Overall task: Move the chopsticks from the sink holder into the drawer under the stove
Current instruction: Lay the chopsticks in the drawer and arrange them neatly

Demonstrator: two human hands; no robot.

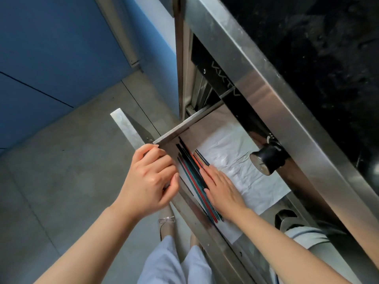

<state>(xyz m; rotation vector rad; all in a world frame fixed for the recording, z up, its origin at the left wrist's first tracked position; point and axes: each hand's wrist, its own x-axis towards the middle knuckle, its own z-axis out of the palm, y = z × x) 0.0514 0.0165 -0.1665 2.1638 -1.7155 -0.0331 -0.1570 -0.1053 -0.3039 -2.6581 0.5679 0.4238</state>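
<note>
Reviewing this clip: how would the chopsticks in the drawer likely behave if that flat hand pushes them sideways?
The chopsticks look thin, straight and rigid, so they would probably slide as stiff sticks. Their glossy finish suggests they may slip or scatter. The right hand lying flat on them likely keeps them bunched against the drawer front.

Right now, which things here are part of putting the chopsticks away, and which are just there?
Part of the job:
chopsticks, lying in the drawer
drawer, pulled open
left hand, gripping the drawer front
right hand, flat on the chopsticks

Just there:
white liner sheet
black stove knob
stove top
</note>
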